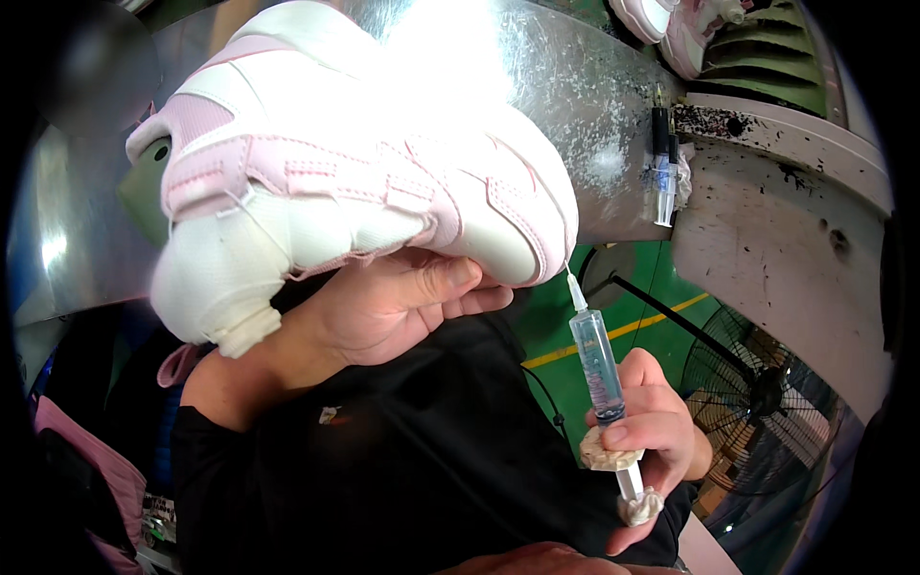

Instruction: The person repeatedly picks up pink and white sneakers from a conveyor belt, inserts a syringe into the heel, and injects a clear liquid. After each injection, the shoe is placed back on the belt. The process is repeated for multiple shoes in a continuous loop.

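A white and pink sneaker [331,182] is held up in front of me, its toe end to the right. A green shoe last [146,196] shows at its opening on the left. My left hand [402,297] grips the shoe from below, thumb against the toe part; some fingers are hidden. My right hand [656,422] is closed around a clear plastic syringe [596,364], which points up at the shoe. Its narrow tip meets, or nearly meets, the edge by the toe. Off-white wrapping covers the syringe's flange and plunger end, and some clear liquid appears inside the barrel.
Behind the shoe lies a scuffed metal worktop [565,105]. Several pens [662,144] sit at its right edge. More pink and white shoes [685,38] stand by a green ribbed rack [767,57] at the far right. A black fan [767,388] stands below, on the right.
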The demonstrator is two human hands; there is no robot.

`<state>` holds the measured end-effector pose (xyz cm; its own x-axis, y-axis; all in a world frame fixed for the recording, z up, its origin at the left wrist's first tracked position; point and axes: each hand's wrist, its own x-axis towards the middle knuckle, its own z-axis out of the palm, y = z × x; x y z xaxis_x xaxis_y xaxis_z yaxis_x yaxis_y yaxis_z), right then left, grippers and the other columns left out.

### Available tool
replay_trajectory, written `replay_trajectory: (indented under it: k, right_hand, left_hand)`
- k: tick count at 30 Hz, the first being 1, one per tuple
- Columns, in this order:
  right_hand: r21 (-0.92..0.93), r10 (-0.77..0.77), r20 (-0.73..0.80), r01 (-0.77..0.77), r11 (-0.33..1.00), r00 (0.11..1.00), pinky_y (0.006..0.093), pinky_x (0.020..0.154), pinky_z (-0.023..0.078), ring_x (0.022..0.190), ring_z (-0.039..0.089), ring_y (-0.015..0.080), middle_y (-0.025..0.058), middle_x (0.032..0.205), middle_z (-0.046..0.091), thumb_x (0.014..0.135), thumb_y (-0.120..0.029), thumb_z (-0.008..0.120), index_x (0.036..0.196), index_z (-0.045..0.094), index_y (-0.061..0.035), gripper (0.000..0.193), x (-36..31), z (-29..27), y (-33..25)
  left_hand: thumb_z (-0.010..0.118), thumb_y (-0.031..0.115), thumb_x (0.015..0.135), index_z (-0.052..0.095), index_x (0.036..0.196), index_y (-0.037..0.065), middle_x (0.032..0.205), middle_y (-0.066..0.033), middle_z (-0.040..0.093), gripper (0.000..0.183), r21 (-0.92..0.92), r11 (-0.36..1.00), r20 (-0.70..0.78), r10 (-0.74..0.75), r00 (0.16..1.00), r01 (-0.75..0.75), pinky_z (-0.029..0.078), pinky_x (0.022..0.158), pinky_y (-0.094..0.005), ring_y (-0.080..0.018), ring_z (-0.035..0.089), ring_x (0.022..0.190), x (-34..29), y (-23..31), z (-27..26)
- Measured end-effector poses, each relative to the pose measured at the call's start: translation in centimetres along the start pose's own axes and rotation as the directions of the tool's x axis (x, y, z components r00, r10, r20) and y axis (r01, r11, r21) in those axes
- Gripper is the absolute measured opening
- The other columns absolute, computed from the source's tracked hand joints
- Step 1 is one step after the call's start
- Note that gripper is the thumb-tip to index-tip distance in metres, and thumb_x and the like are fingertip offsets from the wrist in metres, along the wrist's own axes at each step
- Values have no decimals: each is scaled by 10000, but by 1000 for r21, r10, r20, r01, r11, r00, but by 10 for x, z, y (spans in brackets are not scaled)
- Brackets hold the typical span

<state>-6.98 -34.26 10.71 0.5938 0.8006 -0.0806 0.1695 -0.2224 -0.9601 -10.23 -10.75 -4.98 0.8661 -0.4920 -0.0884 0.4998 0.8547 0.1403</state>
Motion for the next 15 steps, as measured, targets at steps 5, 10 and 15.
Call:
replay_trajectory:
  k: [5,10,15]
  right_hand:
    - [-154,-161,-108,144,978,981,290,578,296,676,378,181,40,900,578,619,-610,784,1073,645,-57,729,-2,21,19]
    - [-351,-360,-189,280,894,914,296,579,310,668,388,185,62,933,583,673,-557,770,1111,626,-49,686,11,43,43]
    - [-449,-461,-231,326,832,857,295,575,312,629,395,173,56,922,622,686,-546,754,1105,625,-45,666,16,54,60]
  left_hand:
    - [597,209,939,575,1215,60,1194,-73,618,314,7,999,-3,-32,999,32,486,952,-323,-174,582,1122,17,9,15]
    - [617,276,925,562,1230,60,1198,-79,617,378,42,999,-17,-8,1000,9,516,903,-290,-174,608,1094,27,15,22]
    - [620,284,922,542,1250,58,1204,-82,613,405,9,1000,-73,6,997,-6,520,894,-292,-189,601,1116,31,16,30]
